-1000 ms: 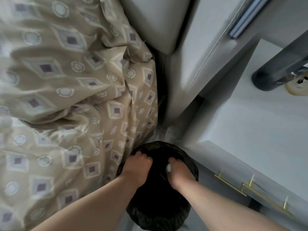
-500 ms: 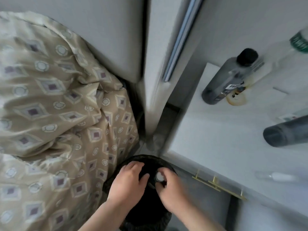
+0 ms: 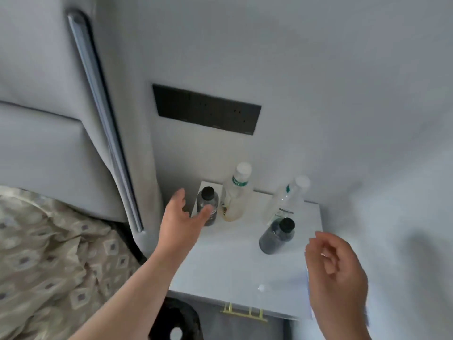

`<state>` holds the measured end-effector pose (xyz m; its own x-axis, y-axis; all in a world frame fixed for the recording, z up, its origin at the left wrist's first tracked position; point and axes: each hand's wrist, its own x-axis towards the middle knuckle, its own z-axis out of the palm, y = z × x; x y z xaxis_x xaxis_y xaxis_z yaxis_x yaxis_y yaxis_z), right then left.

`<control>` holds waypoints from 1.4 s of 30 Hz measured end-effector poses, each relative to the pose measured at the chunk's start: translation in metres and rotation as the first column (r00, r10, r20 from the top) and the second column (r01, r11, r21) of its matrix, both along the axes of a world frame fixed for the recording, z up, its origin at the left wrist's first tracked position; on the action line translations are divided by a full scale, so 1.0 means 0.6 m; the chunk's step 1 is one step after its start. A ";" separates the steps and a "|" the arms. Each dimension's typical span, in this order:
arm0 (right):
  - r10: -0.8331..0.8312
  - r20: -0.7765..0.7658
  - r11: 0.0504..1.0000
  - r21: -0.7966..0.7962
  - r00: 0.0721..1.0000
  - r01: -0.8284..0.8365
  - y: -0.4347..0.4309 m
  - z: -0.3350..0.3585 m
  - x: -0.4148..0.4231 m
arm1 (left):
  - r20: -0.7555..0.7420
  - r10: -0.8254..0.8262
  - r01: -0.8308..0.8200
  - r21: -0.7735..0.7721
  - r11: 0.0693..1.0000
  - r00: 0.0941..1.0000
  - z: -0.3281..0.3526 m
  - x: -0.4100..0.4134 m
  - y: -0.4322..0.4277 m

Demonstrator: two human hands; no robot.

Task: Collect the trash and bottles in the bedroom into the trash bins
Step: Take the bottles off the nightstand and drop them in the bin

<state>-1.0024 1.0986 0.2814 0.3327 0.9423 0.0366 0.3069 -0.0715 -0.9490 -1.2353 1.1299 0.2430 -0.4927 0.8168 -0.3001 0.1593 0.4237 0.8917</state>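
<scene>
Several bottles stand on a white nightstand (image 3: 228,268). A dark bottle with a black cap (image 3: 207,204) is at the back left, with my left hand (image 3: 180,223) spread open just in front of it, thumb tip against its side. Next to it stands a clear bottle with a green label (image 3: 235,197). Another clear bottle (image 3: 286,200) leans at the back right, and a second dark bottle (image 3: 277,238) stands in front of it. My right hand (image 3: 335,268) hovers near the right edge, fingers loosely curled, empty. The black-lined trash bin (image 3: 176,320) sits on the floor below.
A bed with a patterned beige duvet (image 3: 49,261) lies to the left, against a grey padded headboard (image 3: 49,119). A black socket panel (image 3: 206,109) is on the wall above the nightstand. A small clear item (image 3: 267,288) lies near the nightstand's front edge, above gold drawer handles (image 3: 242,312).
Both hands have left the trash bin and risen over the nightstand. My view swung up from the bin to the bottles, and the left hand has reached toward the back-left dark bottle.
</scene>
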 end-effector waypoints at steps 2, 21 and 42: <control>-0.017 0.011 0.993 -0.117 1.000 0.018 0.039 -0.006 0.012 | -0.017 -0.015 0.014 -0.052 0.999 1.000 -0.008 -0.001 0.054; 0.247 0.205 0.932 -0.320 0.947 -0.173 0.143 -0.167 0.035 | -0.372 0.014 -0.012 0.008 1.000 0.928 -0.052 0.022 0.040; 0.784 -0.038 0.565 -0.368 0.619 -0.739 -0.198 -0.297 -0.180 | -0.237 0.127 -0.209 -0.365 0.907 0.963 -0.300 -0.115 -0.429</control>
